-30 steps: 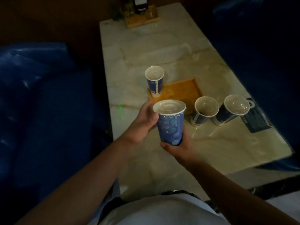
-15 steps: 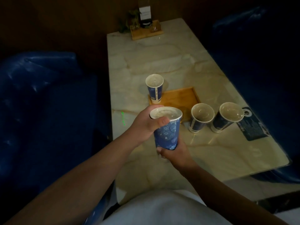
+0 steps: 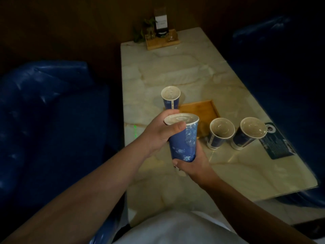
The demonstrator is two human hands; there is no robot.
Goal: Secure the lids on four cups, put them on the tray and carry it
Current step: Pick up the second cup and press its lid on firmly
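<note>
I hold a blue patterned paper cup point(image 3: 183, 141) above the marble table. My right hand point(image 3: 191, 164) grips its base from below. My left hand point(image 3: 161, 131) wraps its top, thumb pressed on the clear lid point(image 3: 182, 119). A wooden tray point(image 3: 200, 111) lies just beyond the held cup. One lidded cup point(image 3: 171, 99) stands at the tray's far left corner. Two more lidded cups point(image 3: 219, 135) point(image 3: 248, 132) stand on the table to the right of the tray.
A dark card point(image 3: 277, 143) lies flat at the table's right edge, next to the rightmost cup. A wooden stand point(image 3: 162, 42) with a sign and a plant sits at the far end. Blue sofas point(image 3: 44, 120) flank the table on both sides.
My left thumb has come over the lid's rim and presses on it. The held cup has tilted slightly. The camera view has shifted down the table.
</note>
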